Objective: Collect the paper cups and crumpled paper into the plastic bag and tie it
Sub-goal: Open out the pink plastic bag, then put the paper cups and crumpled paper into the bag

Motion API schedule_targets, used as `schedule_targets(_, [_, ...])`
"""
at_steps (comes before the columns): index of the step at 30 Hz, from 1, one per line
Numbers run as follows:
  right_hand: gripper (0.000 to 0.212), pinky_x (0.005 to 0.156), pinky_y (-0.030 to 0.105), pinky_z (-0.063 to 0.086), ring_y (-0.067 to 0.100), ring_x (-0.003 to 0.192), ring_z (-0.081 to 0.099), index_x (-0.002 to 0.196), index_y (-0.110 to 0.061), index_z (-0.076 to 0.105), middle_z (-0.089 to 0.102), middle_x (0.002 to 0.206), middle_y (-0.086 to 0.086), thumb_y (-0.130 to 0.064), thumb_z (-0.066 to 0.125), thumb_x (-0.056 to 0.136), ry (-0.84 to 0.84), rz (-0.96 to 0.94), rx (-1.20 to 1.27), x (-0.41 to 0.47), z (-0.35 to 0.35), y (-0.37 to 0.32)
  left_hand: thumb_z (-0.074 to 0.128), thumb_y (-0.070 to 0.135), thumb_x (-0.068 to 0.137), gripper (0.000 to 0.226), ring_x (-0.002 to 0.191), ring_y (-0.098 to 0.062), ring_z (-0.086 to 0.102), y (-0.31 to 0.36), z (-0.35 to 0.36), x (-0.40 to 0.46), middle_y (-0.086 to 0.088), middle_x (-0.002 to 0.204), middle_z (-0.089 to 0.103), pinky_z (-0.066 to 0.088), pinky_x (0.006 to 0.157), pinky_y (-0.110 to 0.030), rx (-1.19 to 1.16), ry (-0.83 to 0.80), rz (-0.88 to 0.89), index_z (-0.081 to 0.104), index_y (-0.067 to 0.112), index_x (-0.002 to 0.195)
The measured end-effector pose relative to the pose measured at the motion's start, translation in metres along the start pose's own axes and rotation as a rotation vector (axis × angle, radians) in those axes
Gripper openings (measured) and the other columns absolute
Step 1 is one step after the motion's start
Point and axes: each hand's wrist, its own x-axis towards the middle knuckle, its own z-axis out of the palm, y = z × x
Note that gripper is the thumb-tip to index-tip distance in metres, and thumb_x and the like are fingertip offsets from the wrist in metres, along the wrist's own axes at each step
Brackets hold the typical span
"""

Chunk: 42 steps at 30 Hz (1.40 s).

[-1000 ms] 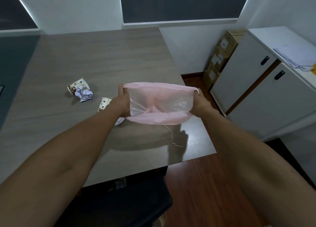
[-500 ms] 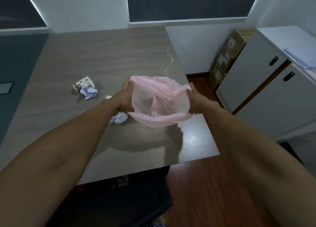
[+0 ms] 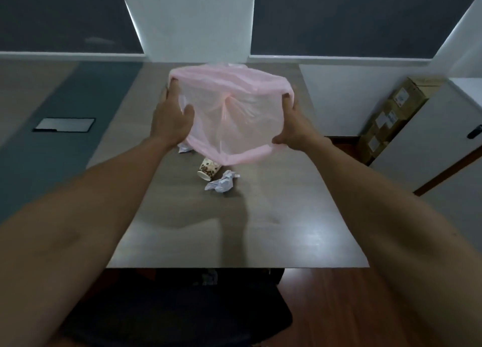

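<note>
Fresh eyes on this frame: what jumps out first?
The pink bag, held open in mid-air above the table, left hand and right hand gripping its sides. Just below it on the table lie a patterned paper cup on its side and crumpled paper beside it; another bit of paper peeks out under the left hand. Nothing seems to be in the bag.

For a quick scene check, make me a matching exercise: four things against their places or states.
Things:
1. pink plastic bag
2. paper cup
3. crumpled paper
4. cardboard boxes

States:
A. lying on its side on the table
B. stacked against the wall
C. held open in the air by both hands
D. beside the cup, nearer the person

Pairs: 1-C, 2-A, 3-D, 4-B
</note>
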Motion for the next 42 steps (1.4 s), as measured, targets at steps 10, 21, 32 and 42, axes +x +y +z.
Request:
schedule_targets(10, [0.105,0.094,0.046,0.049,0.049,0.117,0.055,0.16,-0.015,-0.008,-0.022,0.167,0.003,-0.021,0.07,0.09,-0.108,-0.166,-0.019,0.054,0.1,-0.174,0.034,0.001,0.093,0.071,0.128,-0.044,0.05,-0.126,-0.136,0.003,-0.009,0.16,0.034,0.045,0.102,-0.053,0.139,0.283,-0.101,0.025,0.025,0.159])
schedule_targets(21, [0.099,0.108,0.044,0.04,0.041,0.149,0.025,0.16,-0.01,-0.006,-0.02,0.167,0.016,-0.005,0.063,0.09,-0.29,-0.074,0.054,0.047,0.254,-0.236,0.045,0.005,0.094,0.055,0.089,-0.039,0.064,-0.254,-0.164,-0.023,-0.016,0.13,0.055,0.054,0.074,-0.045,0.319,0.11,0.088,0.045,0.017,0.148])
schedule_targets(32, [0.015,0.083,0.041,0.044,0.037,0.105,0.06,0.111,-0.015,0.05,0.057,0.12,0.011,-0.018,0.044,0.097,0.162,0.378,0.18,0.04,0.275,-0.186,0.055,0.007,0.088,0.058,0.094,-0.042,0.064,-0.286,-0.091,-0.047,-0.01,0.148,0.045,0.059,0.075,-0.053,0.366,-0.107,0.129,0.044,0.02,0.143])
schedule_targets(42, [0.036,0.098,0.041,0.046,0.042,0.122,0.057,0.128,-0.007,0.05,0.057,0.134,0.024,-0.022,0.055,0.095,-0.052,0.661,0.14,0.084,0.279,-0.127,0.055,0.009,0.09,0.059,0.097,-0.034,0.061,-0.29,-0.066,-0.041,-0.015,0.131,0.058,0.057,0.082,-0.048,0.205,-0.031,0.131,0.045,0.015,0.148])
